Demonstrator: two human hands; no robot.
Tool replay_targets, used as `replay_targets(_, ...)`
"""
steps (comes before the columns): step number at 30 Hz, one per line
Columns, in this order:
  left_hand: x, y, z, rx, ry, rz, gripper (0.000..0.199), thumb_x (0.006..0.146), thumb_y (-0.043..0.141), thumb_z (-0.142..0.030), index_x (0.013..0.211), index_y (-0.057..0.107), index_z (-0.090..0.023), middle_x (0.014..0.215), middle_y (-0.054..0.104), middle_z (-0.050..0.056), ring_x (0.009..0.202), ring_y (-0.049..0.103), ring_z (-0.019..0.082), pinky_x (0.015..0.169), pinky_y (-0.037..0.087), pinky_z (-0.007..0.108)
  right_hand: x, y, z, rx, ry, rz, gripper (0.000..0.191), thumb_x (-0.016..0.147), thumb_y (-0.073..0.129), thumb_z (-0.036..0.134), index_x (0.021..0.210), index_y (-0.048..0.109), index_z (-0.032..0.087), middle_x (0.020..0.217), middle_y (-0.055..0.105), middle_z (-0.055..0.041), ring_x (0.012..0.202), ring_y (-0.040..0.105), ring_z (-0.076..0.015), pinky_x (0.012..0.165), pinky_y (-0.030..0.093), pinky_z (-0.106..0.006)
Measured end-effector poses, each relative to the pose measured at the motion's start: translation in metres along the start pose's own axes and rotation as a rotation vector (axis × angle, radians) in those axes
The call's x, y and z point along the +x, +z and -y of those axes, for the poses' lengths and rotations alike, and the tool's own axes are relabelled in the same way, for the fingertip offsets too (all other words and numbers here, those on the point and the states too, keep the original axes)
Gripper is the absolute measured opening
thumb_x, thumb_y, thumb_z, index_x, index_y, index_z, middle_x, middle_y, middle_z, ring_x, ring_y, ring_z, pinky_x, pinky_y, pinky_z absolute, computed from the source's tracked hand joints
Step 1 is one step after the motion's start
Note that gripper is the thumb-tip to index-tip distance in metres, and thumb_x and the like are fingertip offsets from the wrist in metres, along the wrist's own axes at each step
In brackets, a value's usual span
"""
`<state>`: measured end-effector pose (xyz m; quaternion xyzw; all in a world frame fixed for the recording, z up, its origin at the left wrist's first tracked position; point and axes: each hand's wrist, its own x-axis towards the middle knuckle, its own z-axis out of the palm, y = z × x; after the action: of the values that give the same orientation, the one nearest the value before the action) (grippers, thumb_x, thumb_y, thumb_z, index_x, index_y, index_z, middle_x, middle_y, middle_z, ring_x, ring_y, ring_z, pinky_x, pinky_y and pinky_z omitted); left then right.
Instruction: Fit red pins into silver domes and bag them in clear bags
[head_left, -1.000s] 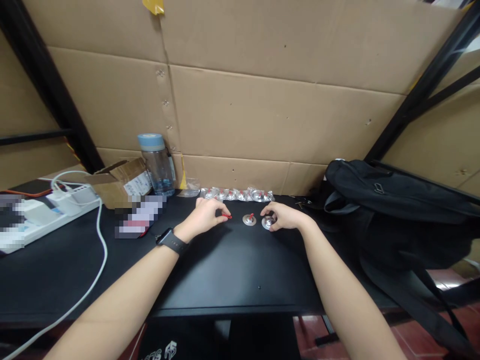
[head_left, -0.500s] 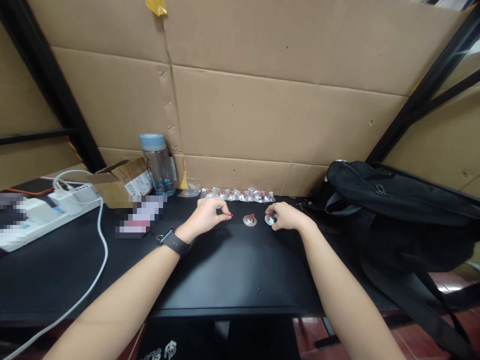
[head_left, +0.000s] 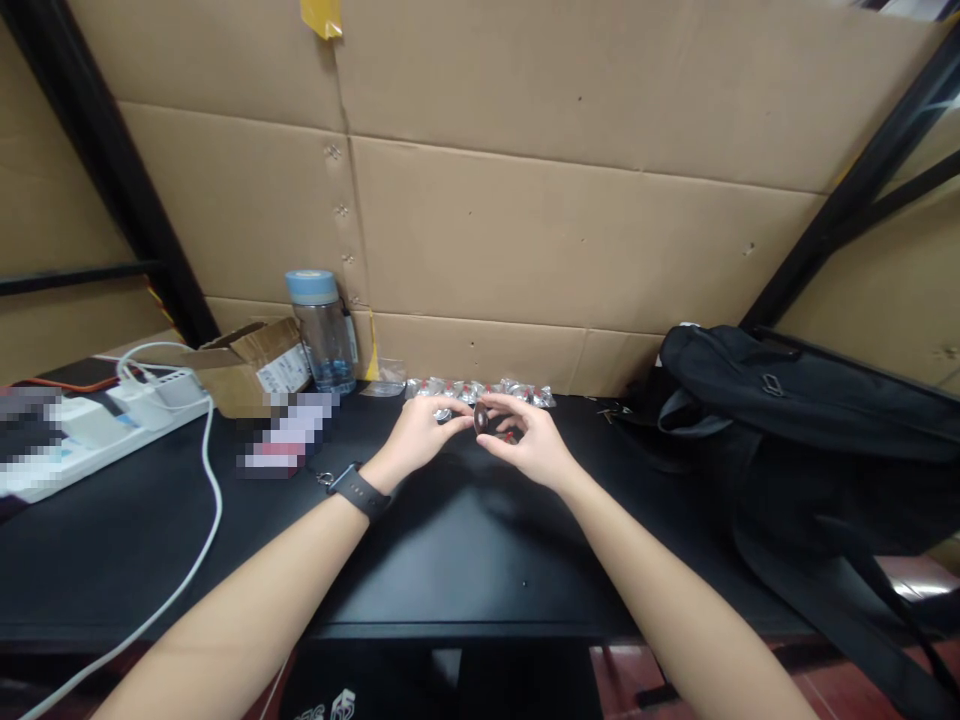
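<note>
My right hand (head_left: 529, 440) holds a small round metal disc (head_left: 481, 418) on edge between thumb and fingers, raised over the black table. Its face looks dark and shiny. My left hand (head_left: 435, 432), with a dark watch on the wrist, is closed in a pinch, its thumb and fingertip meeting the disc's left side. The small red piece in that pinch is hidden now. Partly covered by my right fingers, another disc with a red tip (head_left: 510, 437) lies on the table. Something silvery and round (head_left: 442, 413) shows between my left fingers; I cannot tell whether they touch it.
Several clear-bagged silver discs with red bits (head_left: 525, 393) line the cardboard wall. Leftward are a bottle with a blue lid (head_left: 322, 335), an open carton (head_left: 251, 375) and a white power strip (head_left: 112, 430) with a cable. A black backpack (head_left: 810, 420) lies at the right.
My right hand has lifted the right-hand disc off the table and brought it left, turned on edge. My left fingertips, which showed a small red piece, now meet it.
</note>
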<state>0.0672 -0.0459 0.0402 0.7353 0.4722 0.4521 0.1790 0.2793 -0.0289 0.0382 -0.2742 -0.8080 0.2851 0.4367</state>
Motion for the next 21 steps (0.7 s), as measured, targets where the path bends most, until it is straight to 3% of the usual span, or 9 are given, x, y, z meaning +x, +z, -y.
replay_targets(11,-0.003,0.009,0.002,-0.023,0.07,-0.002,0.012,0.086,0.065,-0.028,0.089,0.076,-0.021,0.098,0.077,0.003,0.094,0.069,0.021,0.092,0.049,0.032,0.0,0.008,-0.004,0.142,0.035,-0.041,0.046,0.077,0.079,0.031,0.12,0.066,0.023,0.118,0.07,-0.0103,0.101,0.071,-0.0238,0.079,0.06,-0.034)
replay_targets(21,-0.009,0.01,-0.014,0.303,0.093,-0.055,0.01,0.087,0.063,-0.023,0.082,0.071,-0.022,0.096,0.075,0.002,0.1,0.065,0.022,0.094,0.033,0.039,-0.001,0.013,-0.011,0.286,0.232,-0.035,0.049,0.071,0.084,0.039,0.111,0.065,0.019,0.108,0.073,-0.0101,0.095,0.073,-0.0228,0.084,0.06,-0.037)
